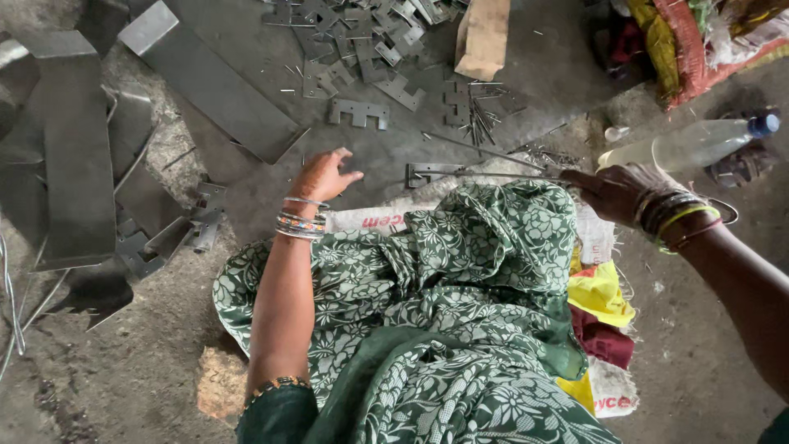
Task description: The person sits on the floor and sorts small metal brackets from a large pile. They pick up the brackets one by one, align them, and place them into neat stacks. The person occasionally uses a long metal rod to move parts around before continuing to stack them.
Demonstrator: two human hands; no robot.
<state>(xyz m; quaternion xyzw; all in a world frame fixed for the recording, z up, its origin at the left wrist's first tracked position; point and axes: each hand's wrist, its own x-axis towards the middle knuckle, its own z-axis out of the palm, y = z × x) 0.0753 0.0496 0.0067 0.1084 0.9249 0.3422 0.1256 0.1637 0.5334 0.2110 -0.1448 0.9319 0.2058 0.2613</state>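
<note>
Left hand (325,174): fingers spread wide, empty, over bare floor (362,156) just short of a flat metal bracket (358,112). Right hand (615,191): fingers closed on thin metal rod (485,151). Bracket pile (362,33) beyond; plastic bottle (699,141) right.

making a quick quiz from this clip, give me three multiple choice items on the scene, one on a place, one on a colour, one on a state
1. Where does the plastic bottle lie?
A. beyond the right hand
B. beside the left hand
C. on the lap

2. What colour is the flowered cloth over the lap?
A. red
B. green and white
C. blue

3. How is the left hand?
A. clenched on a plate
C. holding the bottle
B. open, fingers spread, holding nothing

Answers: 1 A, it lies at the upper right, past the right wrist. 2 B, green with white flowers. 3 B, fingers splayed above the grey floor.
</note>
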